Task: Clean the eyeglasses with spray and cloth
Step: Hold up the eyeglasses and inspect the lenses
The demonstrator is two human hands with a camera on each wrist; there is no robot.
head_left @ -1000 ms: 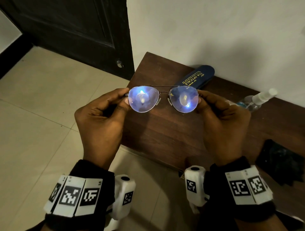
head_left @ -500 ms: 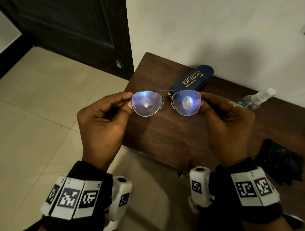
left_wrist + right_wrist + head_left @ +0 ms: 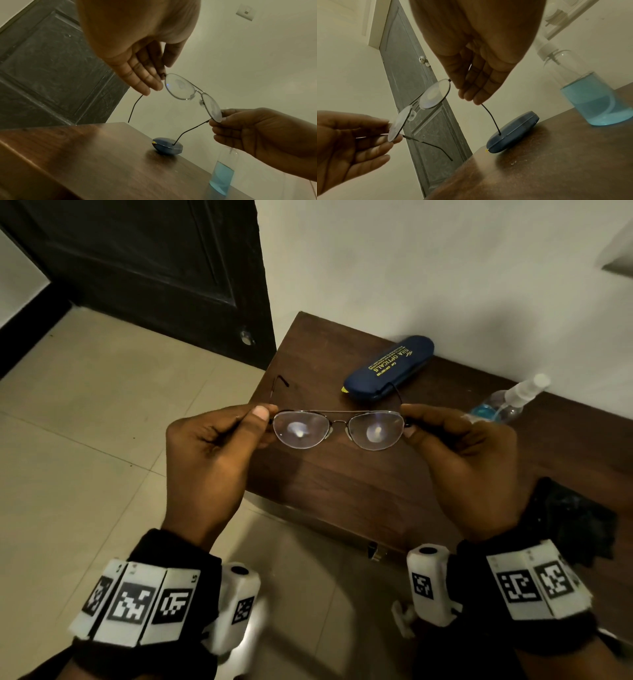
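Note:
Thin-framed metal eyeglasses [image 3: 337,428] hang in the air over the front left of the wooden table [image 3: 342,491], temples unfolded and pointing away from me. My left hand [image 3: 219,450] pinches the left end of the frame [image 3: 181,86] between thumb and fingers. My right hand [image 3: 462,446] pinches the right end [image 3: 435,93]. A clear spray bottle [image 3: 507,404] with blue liquid stands behind my right hand [image 3: 594,94]. A black cloth [image 3: 575,518] lies crumpled at the table's right, partly hidden by my right wrist.
A navy glasses case [image 3: 388,368] with yellow lettering lies at the back of the table near the white wall [image 3: 445,268]. A dark door [image 3: 137,268] stands at the left above beige floor tiles [image 3: 85,440]. The table's front edge lies below my hands.
Both hands have lowered the eyeglasses slightly and tilted them flatter; the bright blue glare on the lenses has faded and the temples now show beyond the frame.

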